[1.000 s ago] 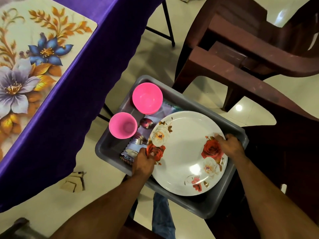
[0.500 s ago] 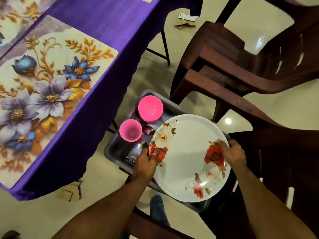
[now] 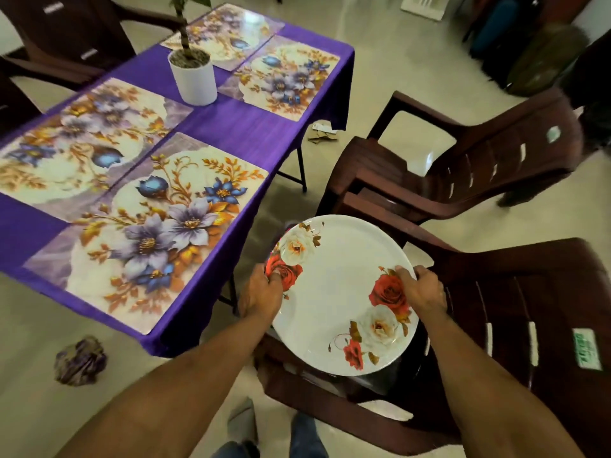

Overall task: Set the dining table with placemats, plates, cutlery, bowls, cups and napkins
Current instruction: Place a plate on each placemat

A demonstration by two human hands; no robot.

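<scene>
Purple-clothed table [image 3: 231, 127] with four bare mats, plate [image 3: 344, 292] gripped at opposite rims by left hand [image 3: 261, 294] and right hand [image 3: 421, 290] beside it; risks clipping chair [image 3: 463, 180].

You had a pale, glossy tiled floor [image 3: 390, 54] catching soft light all over. The table [image 3: 231, 127], draped in a purple cloth, sat on the left with thin black metal legs [image 3: 299, 166]. A white plant pot [image 3: 193, 77] stood near its middle. Dark brown plastic chairs were everywhere: one at near right [image 3: 512, 309], another just beyond it [image 3: 463, 166], and more at far left [image 3: 66, 38]. A crumpled purple wad [image 3: 81, 360] lay on the floor near left, and some cardboard scraps [image 3: 322, 132] under the table's far corner. Far right was dark, blurry clutter.
</scene>
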